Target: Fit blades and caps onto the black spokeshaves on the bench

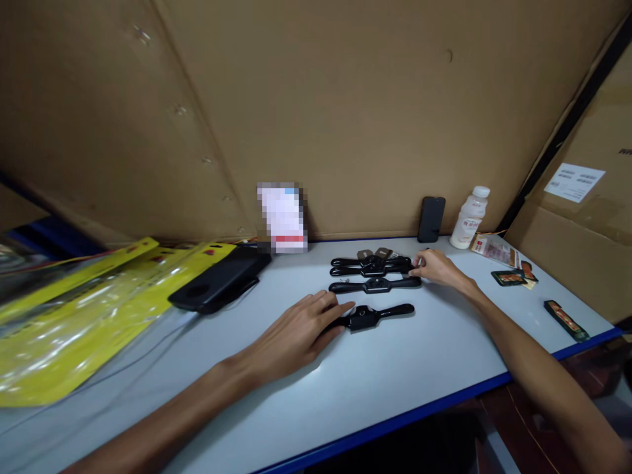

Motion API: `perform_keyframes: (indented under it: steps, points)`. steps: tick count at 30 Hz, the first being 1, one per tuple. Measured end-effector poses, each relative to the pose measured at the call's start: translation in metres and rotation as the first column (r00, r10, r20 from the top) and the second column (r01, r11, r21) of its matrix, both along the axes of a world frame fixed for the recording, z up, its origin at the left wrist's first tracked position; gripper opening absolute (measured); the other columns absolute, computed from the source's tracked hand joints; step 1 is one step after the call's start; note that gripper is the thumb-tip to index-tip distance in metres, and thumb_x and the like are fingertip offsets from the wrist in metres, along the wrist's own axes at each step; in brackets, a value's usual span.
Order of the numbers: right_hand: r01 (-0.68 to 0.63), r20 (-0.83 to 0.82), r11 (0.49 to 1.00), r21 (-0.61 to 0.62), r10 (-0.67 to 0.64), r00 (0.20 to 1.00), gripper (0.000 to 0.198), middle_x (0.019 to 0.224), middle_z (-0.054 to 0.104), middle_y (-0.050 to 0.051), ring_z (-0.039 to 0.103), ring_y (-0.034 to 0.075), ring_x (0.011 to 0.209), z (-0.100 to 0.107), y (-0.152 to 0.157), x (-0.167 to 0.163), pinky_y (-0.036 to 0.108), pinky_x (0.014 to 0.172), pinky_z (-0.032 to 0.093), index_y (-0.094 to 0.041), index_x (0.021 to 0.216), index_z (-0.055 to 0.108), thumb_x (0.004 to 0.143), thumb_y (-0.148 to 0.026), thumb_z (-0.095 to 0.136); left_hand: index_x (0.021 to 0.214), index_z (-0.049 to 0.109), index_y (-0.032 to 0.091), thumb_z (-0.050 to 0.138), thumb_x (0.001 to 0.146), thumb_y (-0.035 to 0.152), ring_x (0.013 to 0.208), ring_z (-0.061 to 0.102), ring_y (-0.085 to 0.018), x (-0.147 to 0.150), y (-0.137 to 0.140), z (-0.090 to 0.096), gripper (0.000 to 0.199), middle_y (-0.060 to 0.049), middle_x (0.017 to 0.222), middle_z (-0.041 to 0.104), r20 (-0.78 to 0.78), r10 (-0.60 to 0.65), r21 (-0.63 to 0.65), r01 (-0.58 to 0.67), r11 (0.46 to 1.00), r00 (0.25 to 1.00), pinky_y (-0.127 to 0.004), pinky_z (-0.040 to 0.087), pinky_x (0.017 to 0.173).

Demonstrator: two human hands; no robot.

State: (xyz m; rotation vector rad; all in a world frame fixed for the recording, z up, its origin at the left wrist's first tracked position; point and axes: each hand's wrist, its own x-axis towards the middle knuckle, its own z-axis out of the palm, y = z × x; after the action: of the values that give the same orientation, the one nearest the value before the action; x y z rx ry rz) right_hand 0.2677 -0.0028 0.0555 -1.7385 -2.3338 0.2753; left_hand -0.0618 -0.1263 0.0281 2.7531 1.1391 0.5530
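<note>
Tools (pixel 376 285) lie roughly parallel at frame centre, probably to stay within reach. The left hand (pixel 313 321) has its grip clamped on the front tool (pixel 363 318), seemingly steadying it; the right hand (pixel 433 266) is at the right ends of the rear tools (pixel 372 266), whether clamped I cannot tell. The pale, blue-edged desk (pixel 419 362) meets a cardboard wall (pixel 345 118) filling the upper frame.

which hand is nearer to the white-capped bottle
The right hand: it is just left of the bottle and nearer the viewer. The left hand is much farther left and closer to the viewer, at the front black tool's left handle.
</note>
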Motion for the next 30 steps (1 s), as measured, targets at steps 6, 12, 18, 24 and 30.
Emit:
perform_keyframes:
  steps: [6,12,18,24,30]
  points:
    - [0.003,-0.143,0.973,-0.230,-0.037,0.989,0.004,0.063,0.067,0.000,0.058,0.014,0.055,0.007,0.001,0.006,0.024,0.052,0.039,-0.017,0.075,0.071,0.077,-0.014,0.073,0.140,0.060,0.023,0.044,0.107,0.032,0.095,0.061,-0.024,0.000,-0.001,0.002,0.037,-0.009,0.106,0.064,0.005,0.009,-0.009,-0.009,1.000,1.000,-0.041,0.056,0.086]
    - [-0.007,-0.292,0.982,-0.188,-0.049,0.955,0.016,0.062,0.067,-0.001,0.057,0.012,0.048,0.018,-0.002,0.012,0.022,0.049,0.041,-0.015,0.084,0.069,0.072,-0.005,0.067,0.141,0.059,0.022,0.043,0.107,0.030,0.096,0.061,-0.024,0.000,-0.002,0.006,0.038,-0.009,0.105,0.064,-0.003,-0.005,-0.014,0.005,1.000,1.000,-0.041,0.056,0.086]
    - [-0.355,-0.629,0.922,-0.153,0.186,0.755,0.005,0.070,0.066,-0.002,0.059,0.012,0.057,0.028,-0.039,-0.025,0.024,0.054,0.047,-0.018,0.087,0.069,0.083,-0.018,0.065,0.137,0.061,0.019,0.044,0.107,0.026,0.095,0.061,-0.024,0.003,-0.002,0.011,0.036,-0.010,0.104,0.064,-0.045,0.001,-0.015,-0.002,1.000,0.999,-0.040,0.055,0.083]
    - [-0.482,-0.618,0.871,-0.097,0.327,0.715,0.011,0.076,0.071,0.001,0.061,0.013,0.064,0.010,-0.075,-0.069,0.026,0.060,0.046,-0.018,0.093,0.076,0.089,-0.017,0.065,0.117,0.067,0.018,0.047,0.106,0.023,0.094,0.061,-0.023,0.005,-0.001,0.010,0.024,-0.009,0.104,0.065,-0.028,0.001,-0.011,-0.002,1.000,1.000,-0.038,0.053,0.081]
    - [-0.503,-0.546,0.863,-0.047,0.400,0.736,0.016,0.079,0.075,0.001,0.065,0.014,0.069,0.002,-0.077,-0.076,0.028,0.068,0.049,-0.019,0.097,0.079,0.090,-0.012,0.066,0.111,0.068,0.018,0.050,0.105,0.021,0.091,0.061,-0.022,0.005,-0.001,0.010,0.019,-0.007,0.100,0.064,0.004,-0.013,-0.009,0.013,1.000,1.000,-0.036,0.052,0.079]
